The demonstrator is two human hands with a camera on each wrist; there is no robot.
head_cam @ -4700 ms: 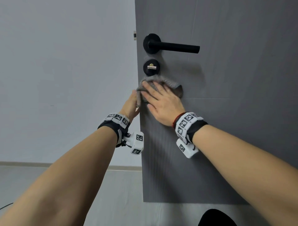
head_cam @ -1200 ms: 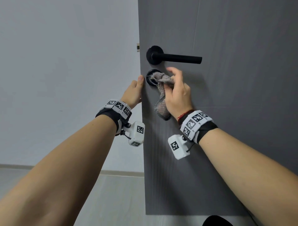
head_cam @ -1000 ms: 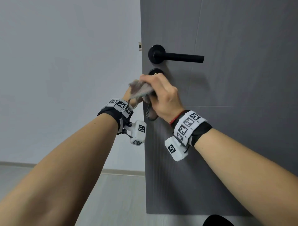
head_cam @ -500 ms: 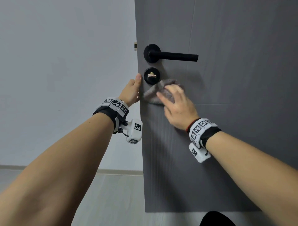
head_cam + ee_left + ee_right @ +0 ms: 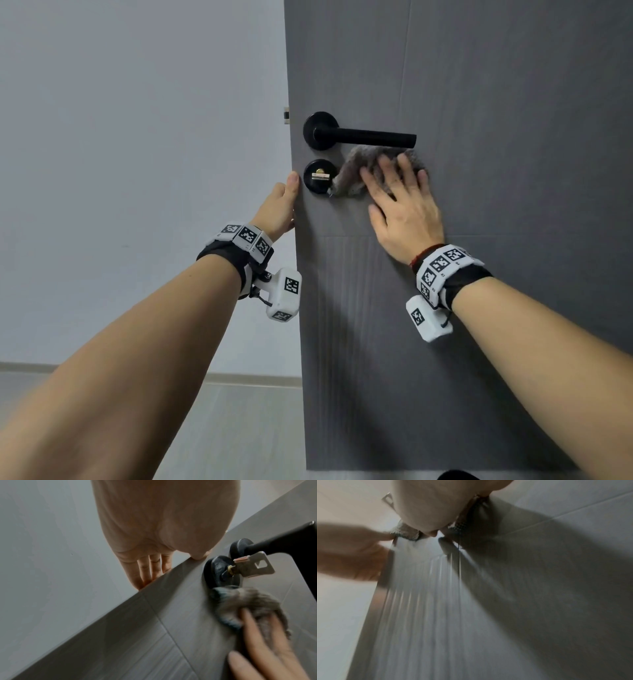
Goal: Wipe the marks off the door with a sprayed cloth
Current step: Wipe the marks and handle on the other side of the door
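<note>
The dark grey door (image 5: 479, 308) stands ajar, with a black lever handle (image 5: 363, 136) and a round lock (image 5: 317, 176) holding a key (image 5: 252, 566). A grey fuzzy cloth (image 5: 356, 164) lies spread on the door face just under the lever and right of the lock. My right hand (image 5: 399, 192) presses flat on it with straight, spread fingers. My left hand (image 5: 286, 202) grips the door's free edge beside the lock, thumb on the front face and fingers (image 5: 147, 572) behind the edge. The right wrist view is blurred and shows only cloth (image 5: 406, 532) under the palm.
A plain pale wall (image 5: 137, 171) fills the left side, with a light floor and skirting (image 5: 102, 368) below. The latch plate (image 5: 286, 114) shows on the door edge above my left hand. The door's lower panel is bare.
My right hand stopped pinching the bunched cloth at the lock, flattened onto it and slid it up and right under the lever. The left hand has stayed on the door edge.
</note>
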